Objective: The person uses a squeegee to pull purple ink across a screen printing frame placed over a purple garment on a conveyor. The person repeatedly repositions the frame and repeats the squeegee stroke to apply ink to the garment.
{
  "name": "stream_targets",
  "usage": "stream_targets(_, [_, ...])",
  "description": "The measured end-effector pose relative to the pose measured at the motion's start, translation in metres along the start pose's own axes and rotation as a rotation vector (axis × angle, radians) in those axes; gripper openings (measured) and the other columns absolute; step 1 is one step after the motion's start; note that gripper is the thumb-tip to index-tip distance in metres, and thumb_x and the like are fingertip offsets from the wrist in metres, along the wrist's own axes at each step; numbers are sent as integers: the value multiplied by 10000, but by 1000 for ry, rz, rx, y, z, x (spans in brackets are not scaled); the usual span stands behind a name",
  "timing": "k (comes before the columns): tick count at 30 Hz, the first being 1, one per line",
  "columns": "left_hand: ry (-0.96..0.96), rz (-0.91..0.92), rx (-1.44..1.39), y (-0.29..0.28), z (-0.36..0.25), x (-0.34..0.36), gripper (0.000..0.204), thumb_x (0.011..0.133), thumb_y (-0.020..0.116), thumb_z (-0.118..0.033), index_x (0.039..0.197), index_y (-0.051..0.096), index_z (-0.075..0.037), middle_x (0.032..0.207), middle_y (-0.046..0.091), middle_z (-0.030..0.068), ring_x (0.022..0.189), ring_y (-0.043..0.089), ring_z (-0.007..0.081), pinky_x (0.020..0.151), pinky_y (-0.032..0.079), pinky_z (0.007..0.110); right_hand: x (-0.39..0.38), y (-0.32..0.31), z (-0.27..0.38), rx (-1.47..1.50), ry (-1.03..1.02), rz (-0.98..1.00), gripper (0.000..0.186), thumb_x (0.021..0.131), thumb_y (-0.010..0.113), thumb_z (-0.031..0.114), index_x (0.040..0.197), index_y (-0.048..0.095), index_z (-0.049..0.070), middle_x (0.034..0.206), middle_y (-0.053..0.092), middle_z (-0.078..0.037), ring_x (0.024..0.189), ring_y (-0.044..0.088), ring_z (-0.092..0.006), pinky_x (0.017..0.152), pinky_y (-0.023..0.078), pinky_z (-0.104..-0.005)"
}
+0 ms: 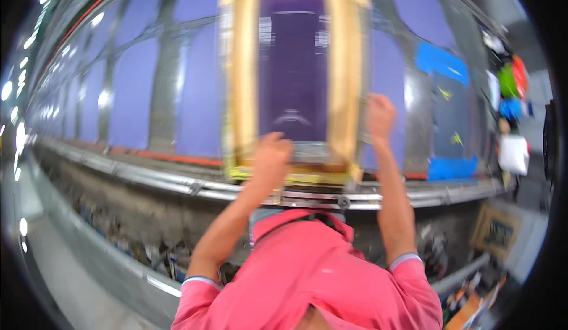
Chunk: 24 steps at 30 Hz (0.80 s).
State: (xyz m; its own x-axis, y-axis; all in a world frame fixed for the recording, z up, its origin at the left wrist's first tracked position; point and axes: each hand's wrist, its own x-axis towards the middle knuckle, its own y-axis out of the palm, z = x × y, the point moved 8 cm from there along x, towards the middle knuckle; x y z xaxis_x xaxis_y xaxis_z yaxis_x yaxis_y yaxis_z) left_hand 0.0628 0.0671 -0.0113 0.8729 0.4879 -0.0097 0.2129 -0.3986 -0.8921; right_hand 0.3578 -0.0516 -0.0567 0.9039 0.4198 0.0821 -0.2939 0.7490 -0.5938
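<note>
A screen frame (242, 63) with pale tan borders, a dark purple middle and yellow tape along its lower edge lies over the long table. My left hand (270, 155) is at the frame's lower inner edge, fingers curled; what is in them is hidden and blurred. My right hand (380, 116) is closed beside the frame's right edge, and I cannot make out what it grips. Light purple panels (133, 93) lie along the table to either side. The picture is smeared by motion.
A metal rail (136, 168) runs along the table's near edge. At the right are a panel with blue tape (441, 63), coloured items (507, 81), a white container (513, 154) and a cardboard box (496, 230). Clutter (432, 247) sits under the table; a walkway (71, 271) runs at lower left.
</note>
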Motion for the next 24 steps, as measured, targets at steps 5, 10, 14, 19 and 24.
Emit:
stream_targets(5, [69, 95, 74, -15, 89, 10, 250, 670, 768, -122, 918, 748, -96, 972, 749, 91, 1116, 650, 299, 1015, 389, 539, -28, 78, 2, -34, 103, -80, 213, 915, 641, 227, 916, 728, 33, 813, 695, -225, 784, 686, -420, 694, 520, -474])
stream_targets(10, [-3, 114, 66, -21, 148, -1, 297, 682, 687, -12, 968, 739, -74, 1007, 745, 112, 1040, 680, 297, 925, 482, 434, -40, 130, 21, -77, 150, -51, 226, 920, 645, 248, 896, 732, 42, 754, 688, -224, 735, 678, -435, 671, 516, -506])
stream_targets(14, [95, 44, 40, -29, 165, -3, 344, 692, 637, 40, 998, 733, -83, 1001, 742, 120, 960, 700, 329, 833, 520, 462, -46, 148, 27, -75, 174, -39, 239, 915, 654, 262, 892, 733, 37, 753, 689, -223, 728, 680, -417, 659, 511, -487])
stream_targets(19, [-5, 98, 63, -22, 157, -25, 355, 699, 613, 55, 1000, 733, -91, 958, 743, 116, 862, 706, 350, 733, 541, 460, -46, 153, 17, -113, 165, -49, 230, 912, 642, 247, 894, 742, 40, 762, 689, -216, 753, 689, -407, 684, 522, -484])
stream_targets(24, [-15, 36, 26, -21, 158, -46, 323, 683, 610, 52, 958, 725, -74, 942, 738, 132, 851, 707, 344, 722, 546, 457, -39, 164, 5, -211, 181, -1, 247, 934, 613, 281, 962, 735, 68, 898, 719, -207, 881, 691, -421, 777, 537, -516])
